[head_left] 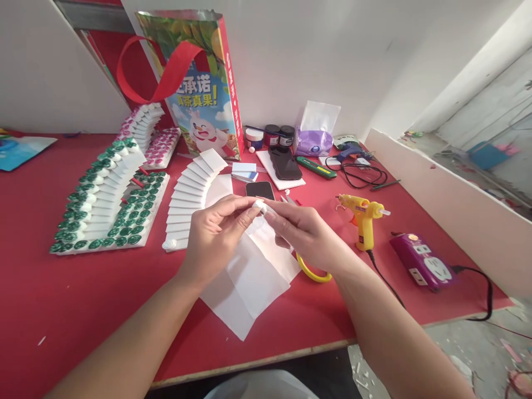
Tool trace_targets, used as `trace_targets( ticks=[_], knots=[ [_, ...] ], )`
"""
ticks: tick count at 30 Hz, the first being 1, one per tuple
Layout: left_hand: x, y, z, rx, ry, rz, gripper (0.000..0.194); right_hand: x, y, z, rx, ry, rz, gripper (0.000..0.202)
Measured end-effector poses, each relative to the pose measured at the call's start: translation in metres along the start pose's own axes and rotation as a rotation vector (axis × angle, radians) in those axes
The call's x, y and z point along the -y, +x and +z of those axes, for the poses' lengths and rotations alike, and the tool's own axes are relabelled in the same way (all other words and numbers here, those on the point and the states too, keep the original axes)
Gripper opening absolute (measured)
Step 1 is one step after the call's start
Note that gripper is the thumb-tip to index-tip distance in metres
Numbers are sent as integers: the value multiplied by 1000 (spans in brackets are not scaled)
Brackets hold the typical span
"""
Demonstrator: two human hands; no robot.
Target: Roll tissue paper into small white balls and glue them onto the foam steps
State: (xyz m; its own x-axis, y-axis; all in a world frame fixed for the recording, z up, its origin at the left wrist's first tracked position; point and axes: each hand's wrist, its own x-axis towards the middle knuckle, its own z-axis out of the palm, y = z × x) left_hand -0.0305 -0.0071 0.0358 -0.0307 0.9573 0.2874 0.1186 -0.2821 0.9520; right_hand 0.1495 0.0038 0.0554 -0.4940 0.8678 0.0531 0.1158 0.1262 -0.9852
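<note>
Between the fingertips of both hands is a small white paper piece (260, 206), pinched over the middle of the table. My left hand (224, 221) grips it from the left, and my right hand (297, 224) from the right. White paper sheets (253, 277) lie beneath the hands. Just left of my left hand stands a fanned row of white folded strips (187, 194), with a small white rosette (169, 244) at its near end. Scissors with a yellow handle (313, 274) are partly hidden by my right hand.
Green-and-white decorated pieces (137, 221) stand at the left, before a gift bag (203, 94). A yellow glue gun (364, 221) and a purple box (421, 260) with cords are at the right. Phones (286, 163), jars (254, 138), a green cutter (316, 167) and purple tissues (313, 141) sit behind.
</note>
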Motion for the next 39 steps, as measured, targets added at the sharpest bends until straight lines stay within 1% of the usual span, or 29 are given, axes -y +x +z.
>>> trace_targets(
  ticks=[3, 6, 9, 11, 13, 15, 16, 18, 20, 22, 25, 26, 27, 28, 30, 32, 33, 34, 36, 38, 39],
  knots=[
    [0, -1, 2, -37, 2, -20, 16, -2, -2, 3, -105, -287, -120, 31],
    [-1, -4, 7, -67, -7, -27, 15, -7, -2, 7, -246, -546, -226, 28],
    [0, -7, 12, -105, 27, 3, 15, -12, -2, 13, -335, -733, -312, 27],
    [2, -9, 14, -135, 111, 109, 14, -14, -2, 17, -359, -748, -356, 26],
    [5, -10, 16, -163, 229, 285, 14, -14, -2, 20, -364, -687, -389, 27],
    [7, -10, 16, -189, 334, 464, 20, -13, -3, 21, -358, -622, -403, 28],
    [8, -10, 17, -195, 366, 533, 23, -12, -3, 20, -358, -602, -409, 30],
    [8, -10, 16, -183, 385, 608, 27, -10, -3, 19, -367, -581, -419, 32],
    [7, -10, 15, -145, 360, 588, 27, -9, -5, 16, -369, -575, -427, 31],
    [5, -8, 12, -111, 279, 490, 20, -9, -6, 13, -350, -577, -428, 27],
    [1, -3, 5, -23, 83, 217, 8, -8, -7, 9, -286, -615, -408, 23],
    [0, -1, 3, 21, 30, 127, 7, -9, -7, 8, -269, -641, -398, 24],
    [0, 0, 1, 55, -1, 72, 9, -9, -7, 9, -256, -669, -388, 26],
    [-1, 1, 0, 80, -7, 52, 11, -9, -6, 9, -248, -695, -380, 28],
    [-1, 2, -2, 92, 25, 92, 13, -10, -5, 12, -261, -717, -368, 31],
    [0, 1, -2, 73, 92, 153, 14, -8, -3, 14, -297, -665, -341, 33],
    [0, 0, -2, 59, 125, 165, 15, -7, -2, 15, -308, -594, -298, 36],
    [0, -1, -1, 48, 149, 158, 15, -6, 0, 14, -300, -483, -225, 41],
    [0, -2, -1, 44, 159, 98, 17, -2, 3, 10, -220, -144, -13, 52],
    [0, -2, -2, 62, 129, 31, 20, 0, 7, 2, -79, 247, 200, 58],
    [0, -2, -3, 72, 113, 12, 20, 0, 8, -1, -4, 406, 274, 56]
  ],
)
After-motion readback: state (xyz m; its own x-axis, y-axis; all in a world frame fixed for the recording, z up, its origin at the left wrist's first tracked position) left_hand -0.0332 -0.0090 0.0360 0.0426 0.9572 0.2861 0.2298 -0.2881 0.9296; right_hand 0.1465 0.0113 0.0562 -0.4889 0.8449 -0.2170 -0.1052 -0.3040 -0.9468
